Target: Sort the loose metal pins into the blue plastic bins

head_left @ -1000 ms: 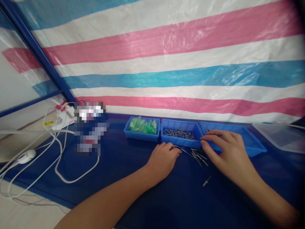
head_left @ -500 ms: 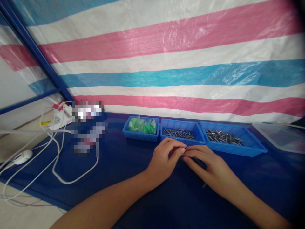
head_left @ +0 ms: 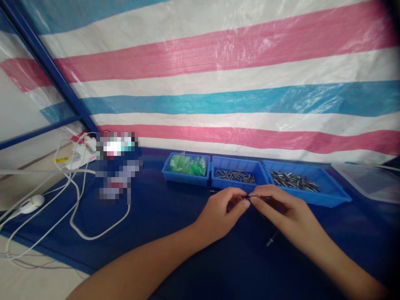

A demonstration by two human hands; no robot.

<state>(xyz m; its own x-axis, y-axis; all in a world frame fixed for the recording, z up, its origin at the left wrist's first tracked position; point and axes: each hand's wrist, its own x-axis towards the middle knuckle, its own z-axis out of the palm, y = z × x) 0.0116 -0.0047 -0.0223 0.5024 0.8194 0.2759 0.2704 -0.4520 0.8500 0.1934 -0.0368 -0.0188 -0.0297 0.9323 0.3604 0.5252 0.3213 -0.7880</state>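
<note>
Above the dark blue table, my left hand (head_left: 223, 210) and my right hand (head_left: 281, 206) meet at their fingertips. Both are closed in a pinch on thin dark metal pins (head_left: 253, 196) that look like blind rivets; the fingers hide most of them. A thin pin tip (head_left: 214, 191) shows just left of my left hand. Below my right hand is another blind rivet (head_left: 271, 239) with a paler end; whether it is held or lying on the table I cannot tell. Directly behind my hands stand a blue bin (head_left: 220, 183) of loose metal rivets and a longer blue bin (head_left: 334, 196) of greyish metal pins.
A blue bin (head_left: 184, 179) with green plastic bags stands left of the others. At far right is a clear plastic container (head_left: 365, 181). White cables (head_left: 93, 238) and a power strip (head_left: 81, 156) spread over the left side. A striped sheet (head_left: 218, 100) hangs behind.
Both hands have shifted slightly right, still together at the fingertips. More of the rivet below my right hand shows now, and a pin tip has appeared left of my left hand.
</note>
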